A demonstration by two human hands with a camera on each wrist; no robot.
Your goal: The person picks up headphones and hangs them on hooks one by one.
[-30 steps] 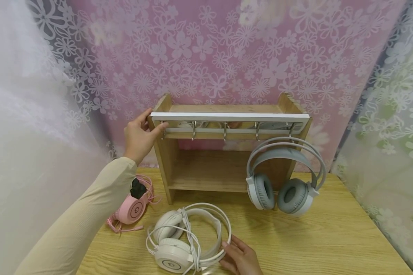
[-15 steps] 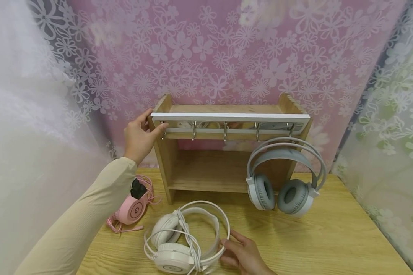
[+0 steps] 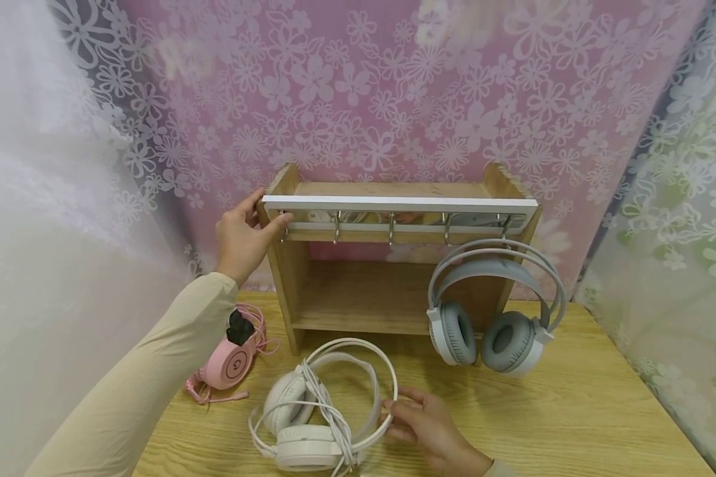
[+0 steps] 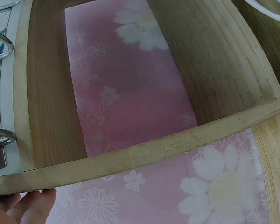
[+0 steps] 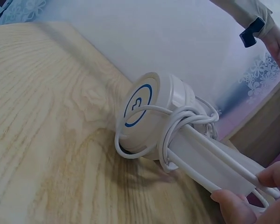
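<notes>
A wooden rack (image 3: 286, 265) with a white hook rail (image 3: 400, 204) stands at the back of the table. My left hand (image 3: 244, 233) grips the rack's top left corner; its fingertips (image 4: 23, 207) show under the rack's wooden edge (image 4: 144, 151) in the left wrist view. White headphones (image 3: 319, 411) with the cable wound round them are tilted up off the table. My right hand (image 3: 420, 424) pinches their headband (image 5: 224, 170) at the right side. One white ear cup (image 5: 147, 109) with a blue ring rests on the wood.
Grey and white headphones (image 3: 495, 311) hang from the rail's rightmost hook. Pink headphones (image 3: 229, 361) with a pink cable lie left of the rack, partly behind my sleeve. Flowered curtains close in the back and both sides. The wooden table (image 3: 573, 411) spreads to the right.
My right hand has closed on the white headphones' headband and tipped it up toward the rack. The left hand has stayed on the rack's corner.
</notes>
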